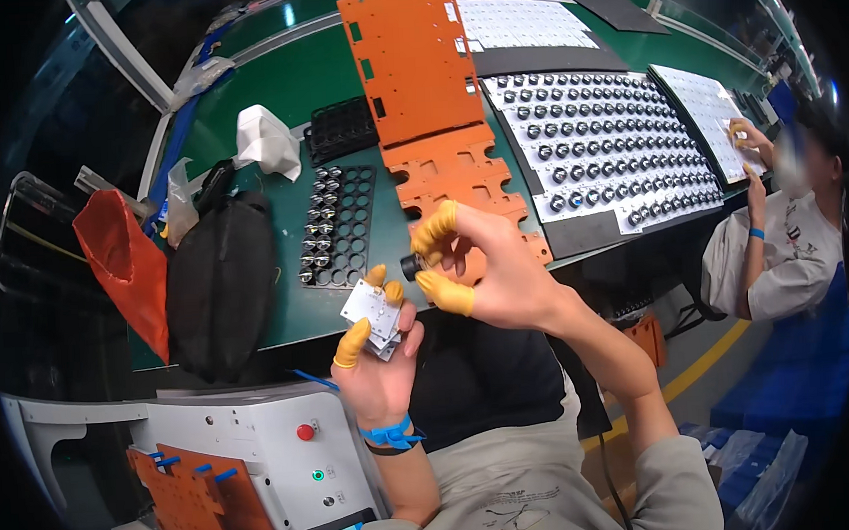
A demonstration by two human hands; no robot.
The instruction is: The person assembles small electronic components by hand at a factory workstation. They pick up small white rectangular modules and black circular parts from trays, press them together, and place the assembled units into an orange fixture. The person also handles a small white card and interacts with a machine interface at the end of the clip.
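In my left hand [380, 371] is a small stack of white square boards [373, 311], gripped between fingers in yellow finger cots. My right hand [501, 276], also in yellow finger cots, pinches a small black cylindrical part [412, 266], perhaps a lens, just above and right of the boards. The two hands are close but apart. Just beyond them lies a black tray [358, 222] with round pockets; black cylinders with shiny tops [319, 234] fill its left columns. Behind my right hand is an orange fixture plate [439, 165] with notched edges, its lower part hidden by the hand.
An upright-looking orange panel [401, 62] adjoins the fixture. White board sheets with rows of black cylinders [599, 129] lie to the right, where a co-worker [773, 221] handles another sheet [711, 110]. A black bag [222, 283], orange pouch [121, 259] and white machine [281, 442] are at left.
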